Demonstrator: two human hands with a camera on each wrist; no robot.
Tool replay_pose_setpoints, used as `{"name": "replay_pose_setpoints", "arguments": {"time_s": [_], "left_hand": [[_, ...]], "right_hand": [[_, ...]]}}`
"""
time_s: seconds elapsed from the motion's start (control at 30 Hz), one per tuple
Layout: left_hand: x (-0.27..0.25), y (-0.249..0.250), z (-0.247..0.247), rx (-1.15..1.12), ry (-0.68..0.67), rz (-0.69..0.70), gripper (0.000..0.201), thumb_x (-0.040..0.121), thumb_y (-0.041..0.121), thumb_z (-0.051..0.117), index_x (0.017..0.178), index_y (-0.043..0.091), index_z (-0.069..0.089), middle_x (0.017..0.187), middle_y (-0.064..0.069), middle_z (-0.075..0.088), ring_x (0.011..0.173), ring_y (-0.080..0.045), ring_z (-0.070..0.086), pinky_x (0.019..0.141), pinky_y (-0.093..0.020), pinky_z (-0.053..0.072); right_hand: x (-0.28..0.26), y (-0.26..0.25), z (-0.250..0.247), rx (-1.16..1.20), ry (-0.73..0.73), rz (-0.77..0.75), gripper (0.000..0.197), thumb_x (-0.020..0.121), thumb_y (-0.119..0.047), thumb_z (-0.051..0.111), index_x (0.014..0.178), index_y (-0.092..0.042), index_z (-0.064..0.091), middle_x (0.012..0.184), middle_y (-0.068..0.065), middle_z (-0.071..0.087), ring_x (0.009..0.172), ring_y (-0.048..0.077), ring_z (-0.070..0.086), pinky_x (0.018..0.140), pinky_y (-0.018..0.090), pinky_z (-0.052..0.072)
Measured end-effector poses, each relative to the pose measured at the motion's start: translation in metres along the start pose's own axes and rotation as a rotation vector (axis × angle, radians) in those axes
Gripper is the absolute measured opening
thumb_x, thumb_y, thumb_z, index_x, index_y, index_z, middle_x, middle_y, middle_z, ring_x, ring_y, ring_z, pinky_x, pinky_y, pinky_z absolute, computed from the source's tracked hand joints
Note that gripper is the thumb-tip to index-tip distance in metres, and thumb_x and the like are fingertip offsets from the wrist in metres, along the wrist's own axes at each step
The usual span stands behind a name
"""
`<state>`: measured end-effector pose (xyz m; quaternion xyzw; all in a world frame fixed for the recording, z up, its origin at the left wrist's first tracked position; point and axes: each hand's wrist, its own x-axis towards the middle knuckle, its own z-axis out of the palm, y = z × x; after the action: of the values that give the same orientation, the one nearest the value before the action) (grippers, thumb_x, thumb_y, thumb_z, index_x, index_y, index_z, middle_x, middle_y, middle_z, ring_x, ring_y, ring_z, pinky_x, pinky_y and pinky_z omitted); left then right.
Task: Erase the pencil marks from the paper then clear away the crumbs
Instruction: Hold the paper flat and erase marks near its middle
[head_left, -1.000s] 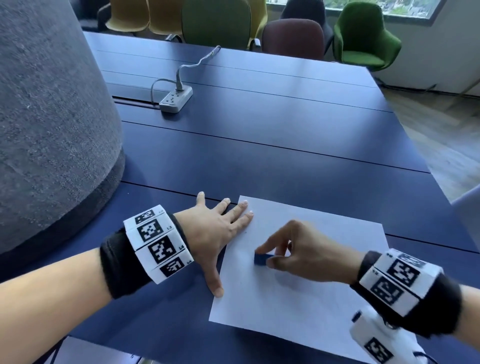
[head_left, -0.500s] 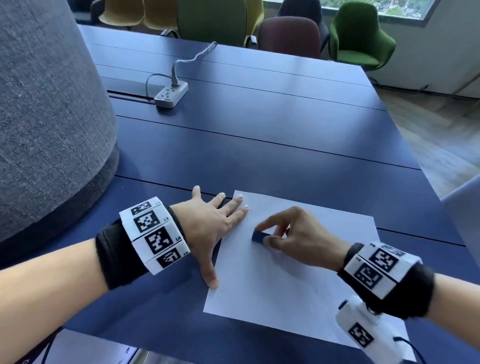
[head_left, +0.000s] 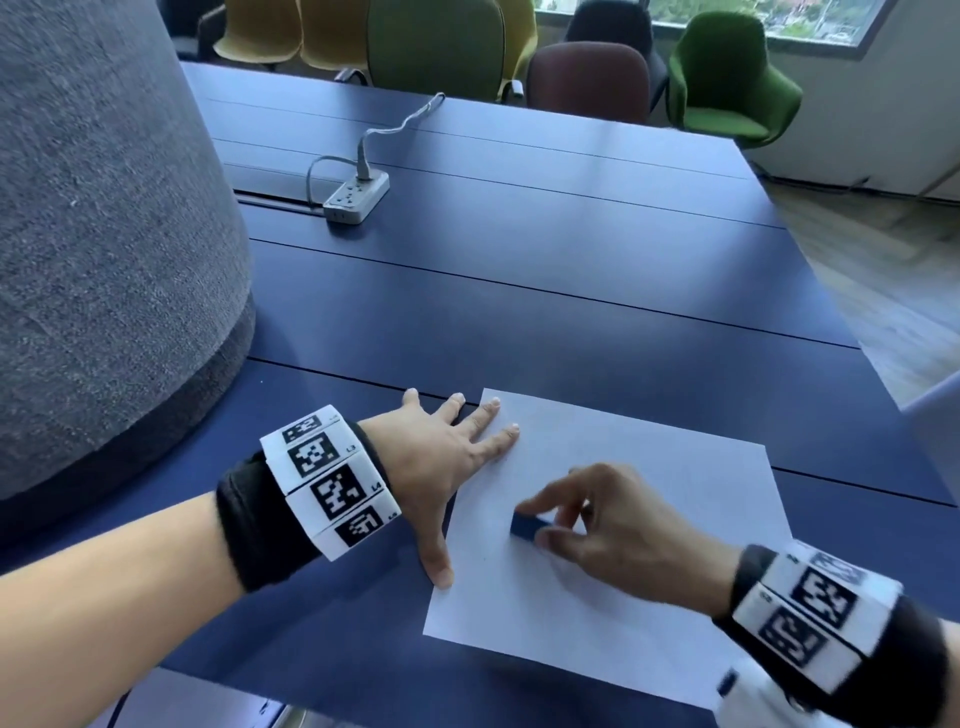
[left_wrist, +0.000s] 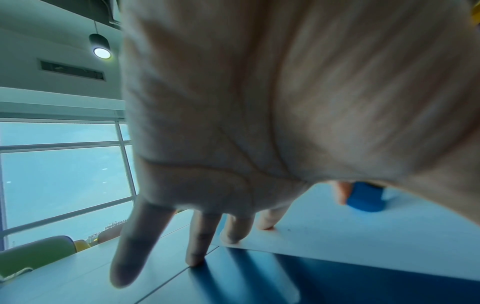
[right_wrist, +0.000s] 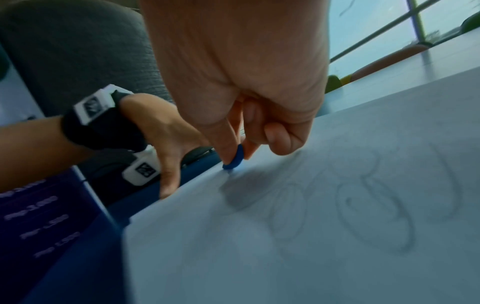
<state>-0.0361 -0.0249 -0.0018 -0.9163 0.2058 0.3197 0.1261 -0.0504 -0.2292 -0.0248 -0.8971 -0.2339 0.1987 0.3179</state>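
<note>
Paper (head_left: 639, 561) flat on blue surface (head_left: 519, 322), faint pencil marks (right_wrist: 363, 205) on it. Blue eraser (head_left: 527, 526) on paper, near left edge of paper. Right hand (head_left: 618, 540) pinches eraser between thumb and curled fingers (right_wrist: 228, 142). Left hand (head_left: 441, 457) spread flat, fingers straight, pressing left edge of paper, holding nothing. Power strip (head_left: 356, 197) far beyond paper.

The white band of black-and-white square markers (head_left: 332, 480) behind the left hand (head_left: 441, 457) carries small black labels: "L3" beside its second marker and "L4" beside its third. The next label down is too blurred to read. The matching band (head_left: 815, 613) behind the right hand (head_left: 618, 530) has a tiny, unreadable label. In the right wrist view, the pale lettering (right_wrist: 44, 218) on a dark surface under the left forearm is smeared beyond reading.
</note>
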Motion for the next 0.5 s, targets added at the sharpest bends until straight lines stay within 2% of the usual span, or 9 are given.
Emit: {"name": "replay_pose_setpoints", "arguments": {"time_s": [0.1, 0.2, 0.27, 0.37, 0.5], "left_hand": [[-0.002, -0.002, 0.001, -0.075, 0.008, 0.030, 0.147, 0.054, 0.068, 0.081, 0.151, 0.029, -0.023, 0.159, 0.001, -0.028, 0.147, -0.026, -0.020, 0.117, -0.058, -0.001], [-0.004, -0.002, 0.007, -0.138, 0.078, 0.079, 0.139, 0.061, 0.069, 0.076, 0.153, 0.021, -0.018, 0.157, -0.002, -0.031, 0.142, -0.016, -0.032, 0.119, -0.049, -0.008], [-0.005, 0.002, 0.011, -0.181, 0.128, 0.115, 0.139, 0.062, 0.074, 0.072, 0.153, 0.016, -0.017, 0.157, -0.001, -0.032, 0.141, -0.011, -0.033, 0.120, -0.043, -0.009], [-0.001, 0.006, 0.020, -0.184, 0.159, 0.136, 0.145, 0.058, 0.078, 0.071, 0.152, 0.017, -0.022, 0.157, 0.000, -0.032, 0.141, -0.009, -0.031, 0.120, -0.041, -0.010], [0.003, 0.004, 0.023, -0.173, 0.182, 0.141, 0.147, 0.055, 0.081, 0.070, 0.151, 0.018, -0.022, 0.158, 0.001, -0.030, 0.143, -0.010, -0.028, 0.119, -0.042, -0.010]], "right_hand": [[-0.004, 0.001, 0.000, 0.008, -0.025, -0.010, 0.023, 0.082, -0.024, 0.070, 0.101, -0.036, 0.074, 0.075, -0.010, 0.064, 0.064, -0.002, 0.054, 0.059, 0.008, 0.038], [-0.002, 0.004, 0.001, -0.006, -0.011, -0.016, 0.023, 0.084, -0.025, 0.069, 0.103, -0.037, 0.073, 0.077, -0.011, 0.062, 0.066, -0.002, 0.053, 0.061, 0.009, 0.038], [-0.004, 0.004, 0.001, -0.014, -0.021, -0.016, 0.024, 0.084, -0.025, 0.068, 0.104, -0.037, 0.072, 0.077, -0.010, 0.061, 0.066, -0.002, 0.054, 0.061, 0.009, 0.038], [-0.001, 0.001, -0.003, 0.004, -0.058, 0.006, 0.025, 0.085, -0.025, 0.068, 0.106, -0.036, 0.071, 0.072, -0.011, 0.062, 0.061, -0.003, 0.054, 0.060, 0.008, 0.038], [0.030, 0.010, -0.020, -0.008, 0.118, 0.078, 0.027, 0.083, -0.020, 0.068, 0.107, -0.031, 0.071, 0.069, -0.008, 0.064, 0.052, -0.005, 0.053, 0.055, 0.006, 0.038]]}}
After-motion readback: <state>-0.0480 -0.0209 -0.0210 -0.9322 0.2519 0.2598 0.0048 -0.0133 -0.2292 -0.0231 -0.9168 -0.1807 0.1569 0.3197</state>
